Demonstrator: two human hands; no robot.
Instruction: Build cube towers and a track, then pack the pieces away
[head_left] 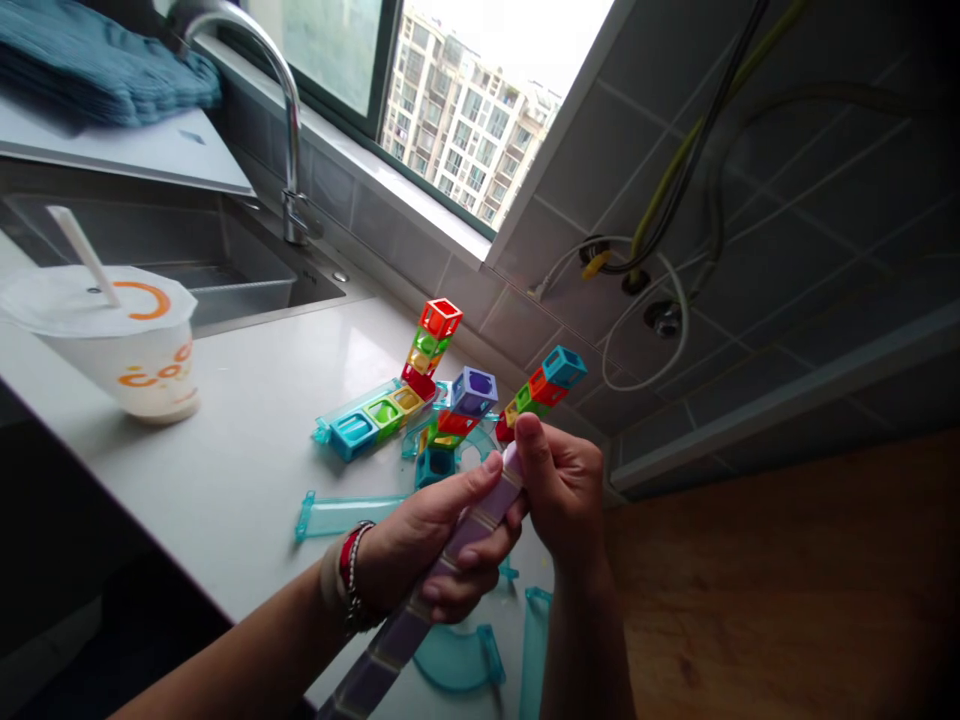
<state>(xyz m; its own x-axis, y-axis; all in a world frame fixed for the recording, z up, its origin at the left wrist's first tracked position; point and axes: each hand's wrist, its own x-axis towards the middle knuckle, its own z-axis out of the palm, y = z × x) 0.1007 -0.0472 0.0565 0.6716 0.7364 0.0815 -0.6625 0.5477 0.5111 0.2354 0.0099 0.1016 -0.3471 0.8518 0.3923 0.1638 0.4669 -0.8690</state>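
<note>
Rod (pixel 390 640), purple and segmented, slants up over the counter (pixel 247 450) in both hands. The left hand's (pixel 442 535) grip is closed round its upper part, and the right hand's (pixel 562 485) grip is closed on its top end, thumb pointing up. Beyond them, coloured block towers (pixel 474 392) stand near teal tracks (pixel 349 515). Left, well apart, a cup (pixel 150 365) sits near the sink (pixel 247 285).

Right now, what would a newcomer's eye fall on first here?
Probably the long pale-purple segmented stick that the left hand and right hand hold at lower centre. Just beyond it, stacks of brightly coloured blocks rise above the white counter. A lidded cup with a straw stands at the left, in front of the sink.
</note>
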